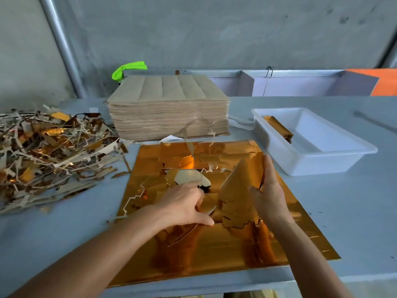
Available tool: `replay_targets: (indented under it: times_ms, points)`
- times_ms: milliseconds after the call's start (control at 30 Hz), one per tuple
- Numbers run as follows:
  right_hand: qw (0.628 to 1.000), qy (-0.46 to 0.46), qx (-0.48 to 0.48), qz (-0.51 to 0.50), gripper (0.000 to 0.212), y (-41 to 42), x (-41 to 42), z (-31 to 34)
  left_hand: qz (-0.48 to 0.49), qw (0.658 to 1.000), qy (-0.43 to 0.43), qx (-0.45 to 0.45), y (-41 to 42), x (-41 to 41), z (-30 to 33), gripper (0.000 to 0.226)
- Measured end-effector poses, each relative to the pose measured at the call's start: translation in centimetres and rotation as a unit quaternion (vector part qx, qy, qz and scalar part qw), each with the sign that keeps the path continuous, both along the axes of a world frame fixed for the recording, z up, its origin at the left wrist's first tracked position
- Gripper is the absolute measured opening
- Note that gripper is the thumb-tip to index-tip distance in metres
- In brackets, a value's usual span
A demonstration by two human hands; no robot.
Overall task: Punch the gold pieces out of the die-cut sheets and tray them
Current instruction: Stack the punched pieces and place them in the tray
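A shiny gold die-cut sheet [214, 250] lies flat on the grey table in front of me, partly torn in its upper half. My right hand [269, 196] grips a bundle of punched gold pieces [238, 190], held upright with the brown backs toward me. My left hand [187, 205] pinches a loose piece [207, 208] on the sheet beside the bundle. Thin waste strips [211, 134] stick up from the sheet's far part. A white plastic tray [335, 157] at the right holds a small stack of gold pieces [279, 127].
A tall stack of brown-backed sheets [169, 110] stands behind the gold sheet. A heap of torn waste strips [51, 155] covers the table's left side. A green cloth [129, 69] lies behind the stack. The table's front edge runs just below the sheet.
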State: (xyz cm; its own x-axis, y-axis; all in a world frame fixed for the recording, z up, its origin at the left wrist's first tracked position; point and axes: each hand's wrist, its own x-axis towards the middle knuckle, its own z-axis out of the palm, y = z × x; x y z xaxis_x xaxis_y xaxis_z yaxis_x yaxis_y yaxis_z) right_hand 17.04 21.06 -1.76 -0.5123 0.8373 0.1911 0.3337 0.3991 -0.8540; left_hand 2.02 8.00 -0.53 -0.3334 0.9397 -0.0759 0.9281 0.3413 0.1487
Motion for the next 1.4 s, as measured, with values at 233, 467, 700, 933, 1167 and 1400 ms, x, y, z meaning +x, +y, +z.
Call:
replay_targets:
  times_ms: [233,467,700,933,1167,1400]
  points:
    - [0.995,-0.063,0.077,0.024,0.054,-0.3,0.1,0.5,-0.008,0.995,-0.090,-0.036,-2.2,-2.2,0.6,0.051]
    - [0.996,-0.059,0.061,0.004,0.036,-0.4,0.5,-0.4,-0.036,0.993,-0.082,-0.075,-2.7,-2.5,1.8,0.017]
    - [0.997,-0.053,0.062,0.010,0.033,-0.8,-0.2,0.0,0.038,0.944,-0.233,0.231,-2.7,-4.0,5.3,0.025]
    - [0.997,-0.034,0.067,0.033,0.026,-3.1,-1.8,0.7,0.033,0.913,-0.212,0.348,-1.4,-1.9,4.1,0.025]
    - [0.996,0.019,-0.029,0.076,0.039,-4.7,-2.7,1.3,0.057,0.908,-0.098,0.404,-0.1,0.1,2.0,0.017]
    - [0.981,0.075,-0.108,0.139,0.040,-5.6,-3.1,1.6,0.129,0.848,-0.413,0.306,0.5,0.3,1.8,0.031]
